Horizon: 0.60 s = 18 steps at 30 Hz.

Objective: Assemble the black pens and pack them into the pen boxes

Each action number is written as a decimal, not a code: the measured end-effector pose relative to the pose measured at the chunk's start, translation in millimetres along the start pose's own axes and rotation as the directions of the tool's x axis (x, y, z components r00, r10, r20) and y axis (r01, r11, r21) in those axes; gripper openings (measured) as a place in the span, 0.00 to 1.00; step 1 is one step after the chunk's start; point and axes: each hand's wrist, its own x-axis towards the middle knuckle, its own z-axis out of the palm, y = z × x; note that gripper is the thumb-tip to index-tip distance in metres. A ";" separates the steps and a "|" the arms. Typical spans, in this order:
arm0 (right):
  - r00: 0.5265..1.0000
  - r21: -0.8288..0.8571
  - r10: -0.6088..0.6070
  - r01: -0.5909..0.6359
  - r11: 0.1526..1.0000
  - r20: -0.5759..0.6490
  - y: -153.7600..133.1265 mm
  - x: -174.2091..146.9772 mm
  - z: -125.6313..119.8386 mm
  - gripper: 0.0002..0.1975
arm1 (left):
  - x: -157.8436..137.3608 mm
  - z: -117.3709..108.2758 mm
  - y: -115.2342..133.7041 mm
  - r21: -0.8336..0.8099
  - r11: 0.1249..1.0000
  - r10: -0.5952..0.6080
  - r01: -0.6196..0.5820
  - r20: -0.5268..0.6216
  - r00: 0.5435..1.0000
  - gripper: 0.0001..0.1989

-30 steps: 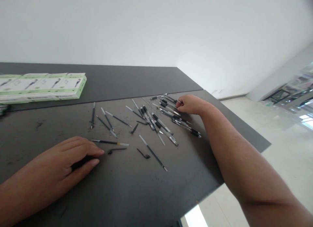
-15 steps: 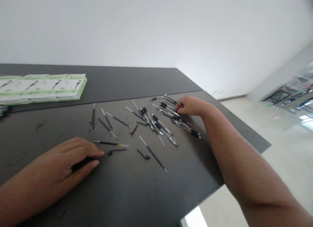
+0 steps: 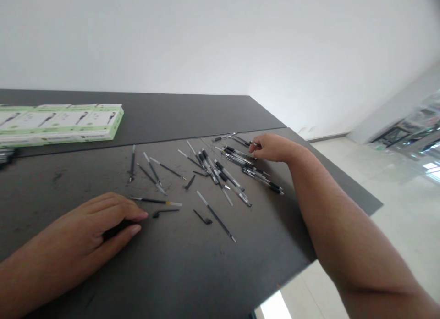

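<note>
My left hand (image 3: 99, 234) rests on the grey table with thumb and forefinger apart and nothing in it. Close to its fingertips lie a pen refill (image 3: 156, 201) with a yellowish band and a loose black pen clip (image 3: 167, 211). At the far right of the scatter, my right hand (image 3: 266, 147) has its fingers pinched on the end of a pen (image 3: 242, 141); the fingers partly hide the grip. Beside and below that hand lie several clear pens with black grips (image 3: 263, 179). More pens (image 3: 228, 174) overlap towards the middle.
Several loose refills (image 3: 216, 216) and black clips (image 3: 202, 217) are spread over the table (image 3: 172, 273). A row of green-and-white boxes (image 3: 82, 122) stands at the back left. Dark objects (image 3: 6, 156) sit at the left edge. The table's right edge borders the pale floor (image 3: 395, 245).
</note>
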 end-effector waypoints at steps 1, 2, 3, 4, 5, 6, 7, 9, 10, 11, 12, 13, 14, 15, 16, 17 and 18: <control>0.999 0.003 0.016 -0.016 1.000 -0.033 0.3 -0.9 -1.1 0.14 | -0.1 -0.7 1.7 -0.019 1.000 0.002 -0.001 0.020 1.000 0.18; 0.997 0.006 0.035 -0.035 0.999 -0.067 0.7 -1.5 -1.8 0.14 | -0.3 -1.3 3.0 -0.039 0.999 0.005 -0.003 0.044 0.999 0.18; 0.994 0.010 0.053 -0.052 0.999 -0.094 1.2 -1.6 -2.2 0.15 | -0.5 -1.8 3.5 -0.050 0.999 0.002 0.001 0.060 0.998 0.17; 0.991 0.013 0.066 -0.065 0.998 -0.115 1.7 -1.4 -2.2 0.15 | -0.7 -2.1 3.4 -0.052 0.999 -0.001 0.005 0.065 0.998 0.17; 0.988 0.012 0.076 -0.075 0.997 -0.131 2.3 -0.9 -1.8 0.16 | -0.9 -2.4 2.7 -0.050 0.999 0.005 -0.001 0.070 0.998 0.17; 0.986 0.010 0.082 -0.082 0.997 -0.144 3.0 0.0 -1.0 0.17 | -0.9 -2.5 1.8 -0.048 0.999 0.020 -0.017 0.075 0.997 0.16; 0.985 0.008 0.085 -0.085 0.996 -0.151 3.6 0.9 -0.1 0.18 | -0.9 -2.6 0.7 -0.045 0.998 0.037 -0.034 0.077 0.996 0.16; 0.985 0.008 0.086 -0.085 0.996 -0.153 4.7 2.7 1.9 0.18 | -0.6 -2.8 -0.6 -0.042 0.998 0.056 -0.053 0.073 0.996 0.15; 0.984 0.010 0.087 -0.087 0.996 -0.153 5.1 3.4 2.7 0.18 | -0.3 -3.0 -0.7 -0.042 0.998 0.057 -0.054 0.071 0.996 0.16; 0.984 0.011 0.089 -0.089 0.996 -0.153 5.4 3.8 3.3 0.19 | 0.0 -3.2 -0.2 -0.044 0.997 0.059 -0.056 0.071 0.996 0.16; 0.984 0.010 0.090 -0.090 0.996 -0.152 5.7 4.2 3.7 0.19 | 0.4 -3.6 0.5 -0.047 0.997 0.060 -0.057 0.068 0.996 0.16; 0.984 0.006 0.090 -0.090 0.996 -0.152 5.9 4.4 3.9 0.19 | 0.7 -4.0 1.5 -0.052 0.997 0.064 -0.061 0.064 0.996 0.16; 0.985 0.000 0.089 -0.090 0.996 -0.151 6.1 4.6 4.0 0.20 | 1.0 -4.4 2.5 -0.057 0.996 0.073 -0.070 0.060 0.996 0.16; 0.985 -0.008 0.088 -0.090 0.996 -0.149 6.3 4.8 4.1 0.20 | 1.2 -4.7 3.4 -0.062 0.995 0.080 -0.076 0.053 0.995 0.16; 0.986 -0.015 0.085 -0.088 0.996 -0.146 6.5 5.2 4.2 0.21 | 1.3 -4.9 4.1 -0.065 0.995 0.079 -0.076 0.048 0.996 0.16; 0.987 -0.020 0.083 -0.086 0.996 -0.141 6.8 5.5 4.4 0.21 | 1.2 -4.9 4.4 -0.066 0.995 0.078 -0.075 0.044 0.996 0.16; 0.987 -0.022 0.082 -0.086 0.996 -0.137 7.1 6.0 4.7 0.21 | 1.1 -4.8 4.4 -0.065 0.995 0.074 -0.071 0.041 0.996 0.16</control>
